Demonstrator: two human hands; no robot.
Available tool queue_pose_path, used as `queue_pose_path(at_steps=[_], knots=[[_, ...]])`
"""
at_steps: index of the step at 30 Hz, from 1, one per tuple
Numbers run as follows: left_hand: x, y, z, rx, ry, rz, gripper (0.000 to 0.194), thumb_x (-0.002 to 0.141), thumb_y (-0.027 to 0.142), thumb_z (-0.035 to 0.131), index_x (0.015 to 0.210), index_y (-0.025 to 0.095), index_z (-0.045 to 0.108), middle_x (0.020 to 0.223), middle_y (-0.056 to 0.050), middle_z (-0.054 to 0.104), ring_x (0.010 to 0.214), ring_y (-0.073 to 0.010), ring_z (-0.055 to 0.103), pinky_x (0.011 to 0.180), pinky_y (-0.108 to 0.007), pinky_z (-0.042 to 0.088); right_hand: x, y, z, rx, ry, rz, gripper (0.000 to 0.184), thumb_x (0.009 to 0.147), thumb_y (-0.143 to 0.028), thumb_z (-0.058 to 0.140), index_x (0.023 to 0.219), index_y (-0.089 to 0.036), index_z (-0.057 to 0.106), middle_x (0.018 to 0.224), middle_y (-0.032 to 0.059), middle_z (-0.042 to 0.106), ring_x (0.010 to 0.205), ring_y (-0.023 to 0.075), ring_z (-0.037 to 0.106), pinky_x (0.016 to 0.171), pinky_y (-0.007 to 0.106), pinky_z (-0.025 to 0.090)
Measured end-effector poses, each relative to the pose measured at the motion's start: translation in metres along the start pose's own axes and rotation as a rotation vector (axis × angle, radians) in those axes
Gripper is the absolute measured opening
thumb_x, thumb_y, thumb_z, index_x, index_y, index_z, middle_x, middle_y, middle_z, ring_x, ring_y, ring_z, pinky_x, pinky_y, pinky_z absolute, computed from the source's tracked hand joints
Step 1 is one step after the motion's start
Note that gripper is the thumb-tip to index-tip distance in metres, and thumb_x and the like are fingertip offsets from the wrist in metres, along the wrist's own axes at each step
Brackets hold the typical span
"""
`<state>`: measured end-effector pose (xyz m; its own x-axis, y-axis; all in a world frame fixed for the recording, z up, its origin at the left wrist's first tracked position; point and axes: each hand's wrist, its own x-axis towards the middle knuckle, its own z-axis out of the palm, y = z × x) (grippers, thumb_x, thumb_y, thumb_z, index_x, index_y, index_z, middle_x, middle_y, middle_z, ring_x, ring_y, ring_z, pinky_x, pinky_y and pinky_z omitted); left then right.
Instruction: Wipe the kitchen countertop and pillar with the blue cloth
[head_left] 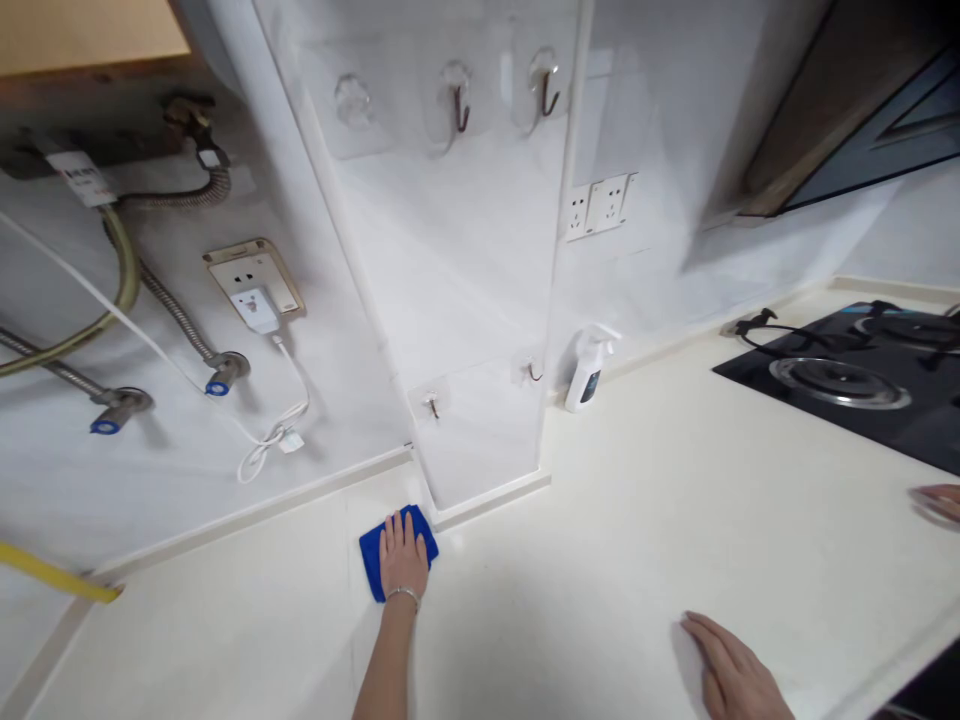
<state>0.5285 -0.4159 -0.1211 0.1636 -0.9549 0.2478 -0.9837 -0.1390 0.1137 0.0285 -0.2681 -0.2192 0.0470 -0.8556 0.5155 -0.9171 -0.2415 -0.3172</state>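
Note:
My left hand [403, 560] lies flat on a folded blue cloth [373, 560], its fingers stretched out and slightly apart. The cloth rests on the pale countertop [585, 580], close to the corner where a wall pillar meets the counter. A bracelet circles the left wrist. Over at the lower right, my right hand [739, 672] is low over the counter, fingers extended and nothing in it; the frame's bottom edge cuts it off. A white spray bottle [587, 372] stands upright against the back wall, right of the pillar and away from both hands.
Another person's hand [939, 502] shows at the right edge. Behind it sits a black gas stove [840, 385]. Hooks [460, 108] line the pillar [457, 270]. On the left are water valves [225, 372], a plugged socket [259, 285] and a yellow pipe [56, 573].

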Motion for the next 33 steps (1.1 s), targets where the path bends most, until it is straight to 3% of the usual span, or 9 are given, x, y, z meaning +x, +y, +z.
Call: queue_pose_path(at_steps=[9, 18, 26, 33], knots=[[0.086, -0.009, 0.021, -0.105, 0.020, 0.078, 0.051, 0.094, 0.032, 0.035, 0.141, 0.020, 0.051, 0.152, -0.009, 0.046, 0.146, -0.0259, 0.031, 0.120, -0.047, 0.030, 0.000, 0.002, -0.008, -0.067, -0.073, 0.031, 0.047, 0.080, -0.021, 0.045, 0.126, -0.021, 0.054, 0.128, 0.0110, 0.061, 0.115, 0.0305, 0.060, 0.097, 0.048, 0.051], [0.140, -0.007, 0.032, -0.180, 0.107, -0.023, 0.043, 0.092, 0.033, 0.041, 0.129, 0.023, 0.062, 0.137, -0.012, 0.055, 0.131, -0.0297, 0.043, 0.109, -0.048, 0.039, 0.000, 0.000, -0.015, -0.123, -0.110, 0.038, 0.049, 0.079, -0.020, 0.045, 0.128, -0.022, 0.052, 0.131, 0.0105, 0.058, 0.118, 0.0305, 0.058, 0.100, 0.049, 0.048], [0.145, -0.011, 0.030, -0.211, 0.091, -0.013, 0.041, 0.092, 0.032, 0.042, 0.127, 0.025, 0.063, 0.132, -0.010, 0.058, 0.126, -0.0294, 0.045, 0.106, -0.047, 0.040, 0.003, -0.009, -0.021, -0.086, -0.171, 0.138, 0.048, 0.081, -0.021, 0.044, 0.128, -0.022, 0.050, 0.133, 0.0095, 0.056, 0.123, 0.0293, 0.054, 0.107, 0.049, 0.043], [0.108, -0.019, 0.012, -0.211, 0.046, 0.088, 0.038, 0.090, 0.027, 0.048, 0.124, 0.025, 0.065, 0.133, -0.009, 0.058, 0.127, -0.0275, 0.046, 0.108, -0.045, 0.042, 0.009, -0.011, -0.018, -0.071, -0.128, 0.119, 0.048, 0.080, -0.019, 0.043, 0.127, -0.022, 0.052, 0.132, 0.0089, 0.057, 0.121, 0.0271, 0.055, 0.104, 0.045, 0.046]])
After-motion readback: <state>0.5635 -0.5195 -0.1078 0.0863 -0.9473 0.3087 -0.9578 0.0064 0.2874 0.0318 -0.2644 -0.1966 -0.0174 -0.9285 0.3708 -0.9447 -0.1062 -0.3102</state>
